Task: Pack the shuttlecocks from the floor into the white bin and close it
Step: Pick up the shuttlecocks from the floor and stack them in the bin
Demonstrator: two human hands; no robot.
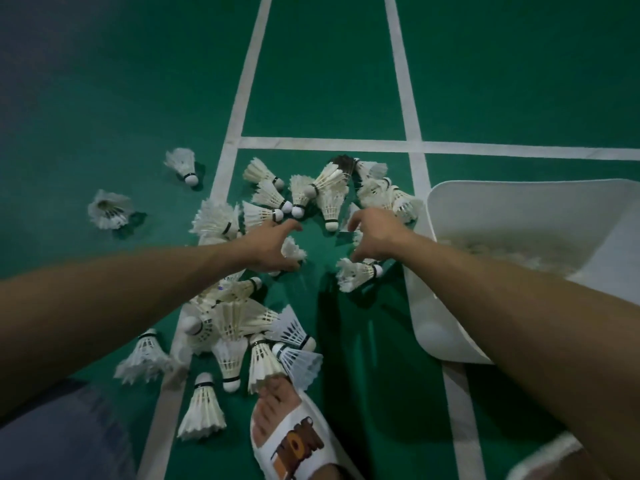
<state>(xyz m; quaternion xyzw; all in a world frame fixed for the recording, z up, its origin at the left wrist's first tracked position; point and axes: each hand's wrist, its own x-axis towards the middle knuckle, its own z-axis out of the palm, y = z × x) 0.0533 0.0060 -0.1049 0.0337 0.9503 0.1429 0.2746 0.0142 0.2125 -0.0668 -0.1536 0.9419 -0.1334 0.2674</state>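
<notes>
Shuttlecocks (pixel 330 206), about thirty, lie beside one white bin (pixel 502 209).

Feather shuttlecocks (pixel 330 202) strewn loose, white bin (pixel 502 209) open rt.

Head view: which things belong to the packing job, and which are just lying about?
Job: shuttlecocks on the floor; white bin, open; left hand and right hand down among the pile.
Just there: white sandal on a foot; white court lines; green floor.
</notes>
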